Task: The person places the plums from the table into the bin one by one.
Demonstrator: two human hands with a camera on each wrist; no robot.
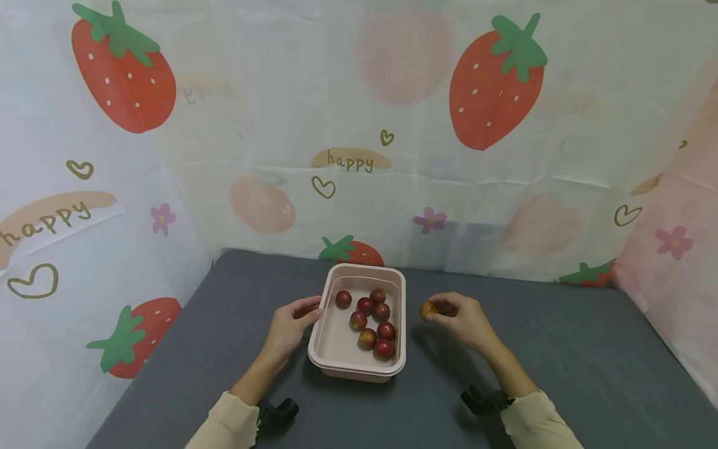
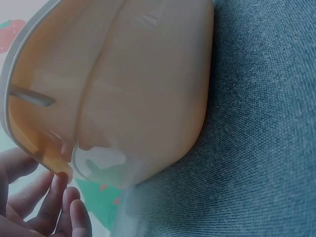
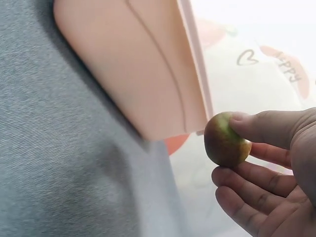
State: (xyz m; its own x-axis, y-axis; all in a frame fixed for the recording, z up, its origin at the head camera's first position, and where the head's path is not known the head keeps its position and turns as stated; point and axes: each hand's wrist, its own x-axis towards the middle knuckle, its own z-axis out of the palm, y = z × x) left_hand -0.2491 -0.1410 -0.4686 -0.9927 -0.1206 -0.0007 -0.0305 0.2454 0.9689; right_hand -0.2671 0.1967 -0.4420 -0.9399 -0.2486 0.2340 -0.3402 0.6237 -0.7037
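A pale pink plastic tub (image 1: 336, 368) stands on the grey cloth, with several red plums (image 1: 384, 349) lying loose inside, mostly toward its right side. My left hand (image 1: 288, 324) holds the tub's left rim between thumb and fingers; in the left wrist view the fingertips (image 2: 60, 180) are right at the rim's edge. To the right of the tub, my right hand (image 1: 462, 318) pinches a yellow-green and reddish plum (image 3: 224, 140) between thumb and fingers. This plum is raised above the cloth, outside the tub and near its right wall.
Dark grey cloth (image 1: 561, 362) covers the table around the tub. White sheets (image 1: 280, 93) printed with strawberries, hearts and flowers hang behind and along both sides. Black wrist straps (image 1: 488, 400) sit beside both cream sleeves.
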